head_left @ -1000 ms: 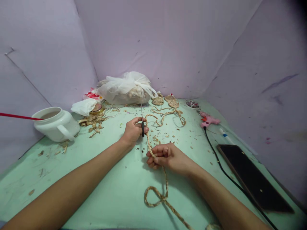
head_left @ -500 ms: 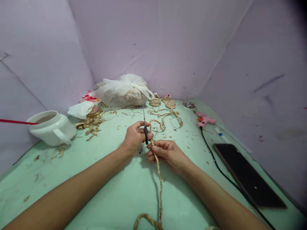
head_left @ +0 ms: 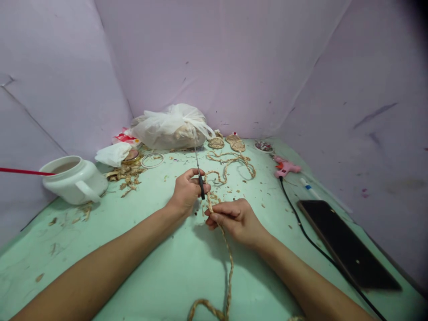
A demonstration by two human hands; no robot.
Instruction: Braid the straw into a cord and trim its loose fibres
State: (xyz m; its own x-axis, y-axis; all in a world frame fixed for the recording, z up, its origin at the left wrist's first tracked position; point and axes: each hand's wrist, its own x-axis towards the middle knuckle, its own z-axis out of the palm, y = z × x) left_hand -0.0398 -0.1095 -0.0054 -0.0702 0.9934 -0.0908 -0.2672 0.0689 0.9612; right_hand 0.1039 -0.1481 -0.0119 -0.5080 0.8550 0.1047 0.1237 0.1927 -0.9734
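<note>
My left hand (head_left: 187, 189) is closed around a slim tool with a black handle (head_left: 201, 186). Its thin metal shaft points away from me; I cannot tell its exact kind. A braided straw-coloured cord (head_left: 230, 267) passes beside the left fingertips, apparently touching them. Just below, my right hand (head_left: 236, 219) pinches that cord between thumb and fingers. From there one length hangs toward the front edge, and the other curls away into loose loops (head_left: 250, 167) on the table.
A white jug (head_left: 75, 180) with a red stick stands left, near plant scraps (head_left: 129, 176) and a ring (head_left: 152, 160). Behind lie a white plastic bag (head_left: 170, 127) and woven pieces (head_left: 237, 145). A pink glue gun (head_left: 286, 167), its black cable, a pen (head_left: 310, 189) and a phone (head_left: 347, 245) lie right.
My right hand has drawn slightly down, so more cord shows between the hands. The tool has shifted a little left, and the lower cord now bows to the right.
</note>
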